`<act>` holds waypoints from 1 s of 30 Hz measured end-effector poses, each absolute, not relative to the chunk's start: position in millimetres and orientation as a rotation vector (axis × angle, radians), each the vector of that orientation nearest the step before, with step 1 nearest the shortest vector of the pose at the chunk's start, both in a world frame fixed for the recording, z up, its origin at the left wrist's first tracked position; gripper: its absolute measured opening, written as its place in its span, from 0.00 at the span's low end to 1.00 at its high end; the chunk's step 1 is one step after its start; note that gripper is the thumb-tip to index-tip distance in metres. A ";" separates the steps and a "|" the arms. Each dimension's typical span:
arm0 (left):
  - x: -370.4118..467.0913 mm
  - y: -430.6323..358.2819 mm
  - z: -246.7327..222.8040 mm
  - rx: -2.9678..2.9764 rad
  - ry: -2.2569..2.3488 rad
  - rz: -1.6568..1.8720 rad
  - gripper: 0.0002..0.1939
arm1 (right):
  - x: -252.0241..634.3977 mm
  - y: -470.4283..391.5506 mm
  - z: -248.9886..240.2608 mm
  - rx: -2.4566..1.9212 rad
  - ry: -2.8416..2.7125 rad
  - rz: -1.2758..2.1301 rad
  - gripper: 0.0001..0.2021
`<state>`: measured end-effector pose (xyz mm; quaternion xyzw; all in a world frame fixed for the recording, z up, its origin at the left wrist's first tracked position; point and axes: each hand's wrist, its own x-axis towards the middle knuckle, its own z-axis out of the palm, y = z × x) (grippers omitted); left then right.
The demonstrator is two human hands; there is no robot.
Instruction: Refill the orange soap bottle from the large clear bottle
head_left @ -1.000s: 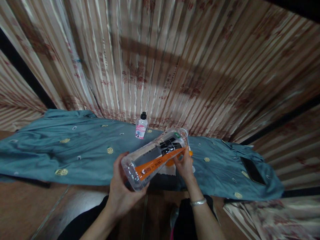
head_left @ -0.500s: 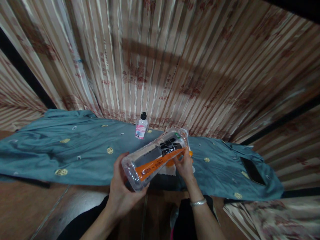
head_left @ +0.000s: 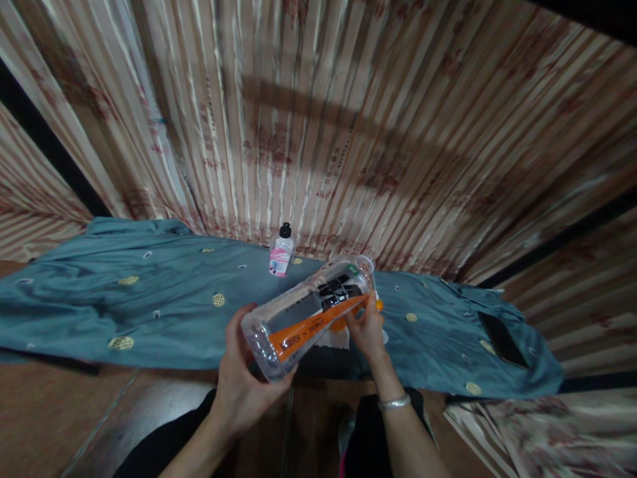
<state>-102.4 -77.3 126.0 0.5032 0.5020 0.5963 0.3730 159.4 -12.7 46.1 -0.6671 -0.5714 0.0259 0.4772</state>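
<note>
A large clear plastic bottle [head_left: 306, 315] with an orange and black label is held tilted over the cloth, its neck up and to the right. My left hand [head_left: 243, 372] is wrapped round the bottle's base. Near the label's upper end, my right hand [head_left: 367, 325] grips the bottle with its fingers at the orange strip. Partly hidden behind the bottle and my right hand are something orange [head_left: 379, 305] and a pale, paper-like piece [head_left: 334, 338]. Beyond the bottle stands a small clear bottle [head_left: 281, 255] with a black cap and a pink-and-white label.
A teal patterned cloth [head_left: 179, 299] covers the long narrow surface. On its right end lies a dark phone [head_left: 502, 340]. A striped curtain [head_left: 318, 133] hangs right behind, with dark metal bars [head_left: 557, 239] at the sides. Tiled floor [head_left: 99, 411] shows below.
Hardly anything differs. Both hands keep the same hold on the large bottle, and the view has shifted very slightly.
</note>
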 end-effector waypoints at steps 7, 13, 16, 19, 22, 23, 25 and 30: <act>-103.2 -76.3 125.0 1.321 1.291 1.533 0.43 | 159.4 -12.2 44.7 -1.617 -1.388 0.070 0.38; -103.4 -76.6 125.2 1.319 1.284 1.536 0.43 | 159.4 -12.7 45.6 -1.626 -1.394 0.072 0.39; -103.7 -76.2 124.4 1.321 1.279 1.540 0.43 | 159.3 -13.2 46.1 -1.628 -1.400 0.074 0.40; -104.3 -76.1 123.9 1.345 1.293 1.537 0.43 | 159.0 -13.5 46.7 -1.626 -1.399 0.067 0.39; -104.7 -76.1 123.7 1.359 1.302 1.526 0.45 | 158.4 -13.3 47.5 -1.630 -1.399 0.067 0.38; -104.7 -76.1 123.5 1.357 1.301 1.525 0.45 | 158.2 -13.2 47.8 -1.635 -1.398 0.068 0.38; -104.7 -75.9 123.1 1.346 1.297 1.530 0.45 | 158.0 -12.8 47.9 -1.644 -1.397 0.069 0.38; -103.9 -75.4 122.6 1.341 1.305 1.552 0.44 | 157.7 -12.5 47.6 -1.644 -1.391 0.067 0.39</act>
